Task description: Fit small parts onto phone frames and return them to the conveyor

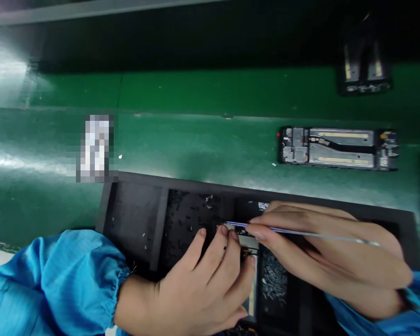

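Note:
My left hand (199, 284) grips a small phone frame or circuit board (248, 247) by its edge, and the fingers hide most of it. My right hand (329, 261) is shut on a slim blue-and-silver tweezer-like tool (301, 232), whose tip meets the top of the board near my left fingertips. Both hands are over a black compartmented tray (136, 219). Small silver screws (273, 275) fill a compartment just below the tool.
On the green bench mat (196, 135), a phone mid-frame with exposed metal plates (338, 148) lies beyond the tray. A similar dark part (364, 60) lies farther back at the right. A pixelated patch (94, 148) covers something at the left.

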`<action>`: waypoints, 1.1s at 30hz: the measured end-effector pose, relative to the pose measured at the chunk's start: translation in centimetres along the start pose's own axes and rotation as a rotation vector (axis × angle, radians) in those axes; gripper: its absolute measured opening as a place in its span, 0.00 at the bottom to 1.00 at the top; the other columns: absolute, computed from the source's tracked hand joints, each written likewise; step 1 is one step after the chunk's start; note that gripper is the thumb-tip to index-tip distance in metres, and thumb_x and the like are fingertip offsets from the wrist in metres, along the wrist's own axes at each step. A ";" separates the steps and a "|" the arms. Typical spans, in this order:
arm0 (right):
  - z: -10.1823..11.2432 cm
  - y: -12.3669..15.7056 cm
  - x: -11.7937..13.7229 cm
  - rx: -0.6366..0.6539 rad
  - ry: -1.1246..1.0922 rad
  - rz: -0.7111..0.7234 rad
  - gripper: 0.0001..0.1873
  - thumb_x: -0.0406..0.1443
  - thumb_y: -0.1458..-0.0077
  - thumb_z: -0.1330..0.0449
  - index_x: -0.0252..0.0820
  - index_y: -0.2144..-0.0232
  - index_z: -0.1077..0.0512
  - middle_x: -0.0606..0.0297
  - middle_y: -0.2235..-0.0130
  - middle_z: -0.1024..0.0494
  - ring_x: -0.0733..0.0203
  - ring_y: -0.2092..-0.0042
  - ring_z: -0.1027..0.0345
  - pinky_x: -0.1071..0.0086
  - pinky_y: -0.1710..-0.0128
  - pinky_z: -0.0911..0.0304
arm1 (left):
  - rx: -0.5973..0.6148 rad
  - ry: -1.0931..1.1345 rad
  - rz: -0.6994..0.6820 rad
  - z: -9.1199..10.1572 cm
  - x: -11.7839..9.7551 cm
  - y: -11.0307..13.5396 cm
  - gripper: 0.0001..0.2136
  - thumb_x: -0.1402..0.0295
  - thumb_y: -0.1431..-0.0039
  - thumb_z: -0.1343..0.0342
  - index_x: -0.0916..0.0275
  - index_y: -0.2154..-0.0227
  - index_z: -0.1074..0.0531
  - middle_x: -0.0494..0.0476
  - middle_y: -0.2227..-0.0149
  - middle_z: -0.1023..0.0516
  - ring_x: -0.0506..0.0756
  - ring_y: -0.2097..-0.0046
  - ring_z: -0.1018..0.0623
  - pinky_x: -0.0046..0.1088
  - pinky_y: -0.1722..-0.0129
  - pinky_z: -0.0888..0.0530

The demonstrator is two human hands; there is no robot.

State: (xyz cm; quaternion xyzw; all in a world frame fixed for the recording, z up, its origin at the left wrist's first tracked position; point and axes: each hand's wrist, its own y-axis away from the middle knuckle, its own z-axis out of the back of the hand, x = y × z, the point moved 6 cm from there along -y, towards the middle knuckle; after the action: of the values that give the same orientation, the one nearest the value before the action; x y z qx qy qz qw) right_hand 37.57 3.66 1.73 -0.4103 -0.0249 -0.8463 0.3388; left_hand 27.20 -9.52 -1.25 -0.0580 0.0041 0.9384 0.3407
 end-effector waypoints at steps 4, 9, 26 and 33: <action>-0.3 0.2 0.8 0.044 0.087 0.163 0.07 0.33 0.32 0.40 0.51 0.63 0.26 0.74 0.71 0.17 0.60 0.74 0.22 0.67 0.72 0.23 | -0.054 0.007 0.028 0.5 0.2 0.0 0.30 0.51 0.32 0.49 0.67 0.36 0.33 0.70 0.39 0.28 0.71 0.38 0.30 0.52 0.39 0.38; -0.4 0.2 0.6 0.038 0.091 0.168 0.06 0.33 0.32 0.40 0.50 0.63 0.27 0.72 0.72 0.17 0.59 0.74 0.22 0.66 0.73 0.24 | -0.179 -0.093 0.184 1.6 1.3 -0.1 0.26 0.51 0.29 0.50 0.69 0.44 0.25 0.61 0.57 0.25 0.61 0.56 0.27 0.42 0.53 0.33; 1.2 -0.3 -1.7 -0.095 -0.063 0.045 0.06 0.38 0.33 0.38 0.47 0.65 0.27 0.71 0.73 0.19 0.64 0.76 0.25 0.70 0.78 0.32 | -0.081 -0.173 0.194 1.6 2.4 -1.1 0.24 0.58 0.27 0.53 0.76 0.44 0.26 0.56 0.71 0.27 0.58 0.69 0.29 0.39 0.64 0.37; 2.1 -0.3 -2.4 -0.210 0.030 -0.101 0.12 0.42 0.31 0.40 0.48 0.69 0.29 0.71 0.70 0.17 0.65 0.75 0.25 0.70 0.76 0.31 | -0.115 -0.204 0.154 1.8 1.9 -0.8 0.26 0.59 0.28 0.49 0.83 0.46 0.26 0.57 0.72 0.26 0.58 0.71 0.27 0.40 0.62 0.34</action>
State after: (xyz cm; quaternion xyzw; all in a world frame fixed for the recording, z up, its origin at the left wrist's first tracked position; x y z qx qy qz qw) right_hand 39.85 5.92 1.45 -0.4289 0.0484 -0.8663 0.2512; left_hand 26.04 -7.60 0.38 0.0187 -0.0800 0.9614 0.2626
